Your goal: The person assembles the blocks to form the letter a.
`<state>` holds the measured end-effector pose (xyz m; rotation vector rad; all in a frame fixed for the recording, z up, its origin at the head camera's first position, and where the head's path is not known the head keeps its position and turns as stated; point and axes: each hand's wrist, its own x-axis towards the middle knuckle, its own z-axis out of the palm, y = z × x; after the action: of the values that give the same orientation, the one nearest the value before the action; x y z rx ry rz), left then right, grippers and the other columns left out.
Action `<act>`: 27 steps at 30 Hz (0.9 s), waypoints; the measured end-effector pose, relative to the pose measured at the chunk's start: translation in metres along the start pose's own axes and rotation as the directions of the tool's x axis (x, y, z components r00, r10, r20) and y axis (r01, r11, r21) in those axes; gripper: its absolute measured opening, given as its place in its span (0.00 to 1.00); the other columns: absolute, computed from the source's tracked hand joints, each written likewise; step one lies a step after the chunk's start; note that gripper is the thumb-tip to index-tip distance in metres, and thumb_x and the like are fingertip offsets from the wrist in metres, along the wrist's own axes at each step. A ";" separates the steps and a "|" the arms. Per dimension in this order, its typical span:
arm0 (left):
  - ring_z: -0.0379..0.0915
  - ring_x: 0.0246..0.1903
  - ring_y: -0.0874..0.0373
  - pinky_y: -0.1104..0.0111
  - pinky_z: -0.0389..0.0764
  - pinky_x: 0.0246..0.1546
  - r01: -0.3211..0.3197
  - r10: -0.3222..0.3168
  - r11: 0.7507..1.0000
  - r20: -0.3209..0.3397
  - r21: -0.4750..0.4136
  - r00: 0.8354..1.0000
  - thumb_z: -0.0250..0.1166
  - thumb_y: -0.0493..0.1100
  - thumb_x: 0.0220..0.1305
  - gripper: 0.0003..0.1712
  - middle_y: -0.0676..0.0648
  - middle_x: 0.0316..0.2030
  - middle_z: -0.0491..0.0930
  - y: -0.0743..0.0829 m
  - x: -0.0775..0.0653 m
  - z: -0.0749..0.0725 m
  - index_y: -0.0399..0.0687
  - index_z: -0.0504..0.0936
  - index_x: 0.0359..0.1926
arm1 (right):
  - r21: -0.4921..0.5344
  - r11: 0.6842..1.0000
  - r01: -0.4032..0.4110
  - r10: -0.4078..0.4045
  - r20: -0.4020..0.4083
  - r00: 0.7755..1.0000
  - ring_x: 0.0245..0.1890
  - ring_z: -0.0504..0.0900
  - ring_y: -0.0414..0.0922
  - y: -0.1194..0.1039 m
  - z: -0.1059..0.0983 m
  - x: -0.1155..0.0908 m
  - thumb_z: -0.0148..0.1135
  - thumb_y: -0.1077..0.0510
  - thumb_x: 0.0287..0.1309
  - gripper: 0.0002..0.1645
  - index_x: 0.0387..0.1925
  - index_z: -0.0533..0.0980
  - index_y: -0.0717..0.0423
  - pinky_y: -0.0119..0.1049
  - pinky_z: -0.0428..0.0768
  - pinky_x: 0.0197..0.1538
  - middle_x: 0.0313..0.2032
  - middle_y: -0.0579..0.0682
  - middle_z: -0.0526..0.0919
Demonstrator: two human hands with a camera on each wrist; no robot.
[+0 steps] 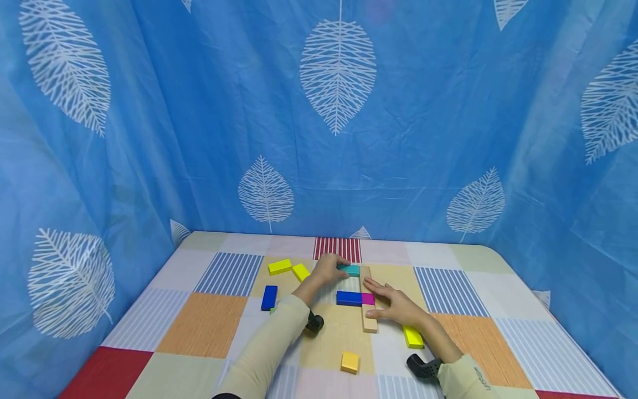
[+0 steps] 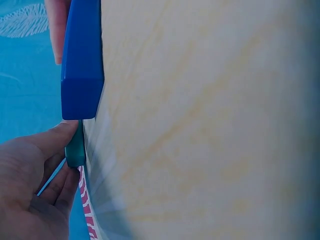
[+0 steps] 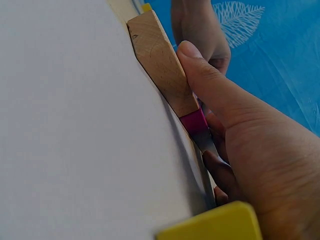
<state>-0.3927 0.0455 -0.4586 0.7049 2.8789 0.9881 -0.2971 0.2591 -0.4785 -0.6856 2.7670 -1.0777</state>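
Observation:
Thumb and fingers of my left hand (image 1: 327, 270) pinch a teal block (image 1: 353, 270), which lies at the left side of the far wooden block (image 1: 365, 280). A magenta block (image 1: 368, 298) sits between that one and a nearer wooden block (image 1: 369, 321), all in one line. From the magenta piece a long blue block (image 1: 348, 298) extends to the left. My right hand (image 1: 397, 306) rests along the line's right side, fingers spread, its thumb on the nearer wooden block and fingertips at the far one. In the right wrist view the fingers partly hide the far end.
Left of my left arm lie two yellow blocks (image 1: 280, 267) and a blue block (image 1: 269, 298), with a green piece mostly hidden by the sleeve. An orange-yellow block (image 1: 350, 362) lies near the front. Another yellow block (image 1: 413, 337) is beside my right wrist. A blue curtain (image 1: 399, 138) surrounds the table.

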 end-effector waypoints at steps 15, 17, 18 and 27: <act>0.72 0.52 0.53 0.62 0.72 0.51 -0.040 0.043 0.998 0.050 -0.047 0.998 0.70 0.45 0.52 0.25 0.49 0.50 0.79 -0.002 -0.003 -0.008 0.48 0.79 0.53 | 0.016 1.000 0.002 -0.002 0.001 1.000 0.66 0.47 0.64 -0.002 0.002 0.001 0.66 0.40 0.48 0.47 0.67 0.60 0.49 0.65 0.43 0.62 0.68 0.49 0.54; 0.70 0.53 0.50 0.60 0.72 0.51 -0.078 0.083 0.993 0.053 -0.084 0.995 0.69 0.44 0.53 0.27 0.47 0.52 0.77 -0.004 -0.004 -0.015 0.46 0.77 0.55 | 0.015 1.000 -0.002 0.002 0.003 1.000 0.66 0.46 0.66 -0.002 0.002 0.000 0.66 0.39 0.48 0.48 0.67 0.60 0.48 0.67 0.43 0.60 0.69 0.49 0.54; 0.70 0.53 0.49 0.59 0.72 0.51 -0.099 0.105 0.990 0.050 -0.104 0.993 0.69 0.44 0.54 0.27 0.46 0.52 0.77 -0.006 -0.004 -0.020 0.45 0.77 0.56 | 0.010 1.000 -0.007 0.007 0.002 1.000 0.66 0.46 0.66 -0.002 0.002 0.000 0.66 0.39 0.47 0.48 0.67 0.60 0.47 0.67 0.43 0.60 0.69 0.48 0.54; 0.67 0.54 0.42 0.53 0.69 0.54 -0.139 0.155 0.982 0.121 -0.130 0.981 0.68 0.39 0.54 0.24 0.45 0.52 0.76 -0.039 -0.017 -0.070 0.44 0.78 0.54 | 0.002 1.000 -0.016 0.016 -0.009 1.000 0.67 0.46 0.63 0.001 -0.001 0.000 0.67 0.38 0.45 0.49 0.67 0.60 0.47 0.65 0.42 0.61 0.68 0.47 0.54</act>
<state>-0.4043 -0.0295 -0.4275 0.9456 2.6619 1.0777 -0.2976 0.2601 -0.4786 -0.6581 2.7740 -1.0827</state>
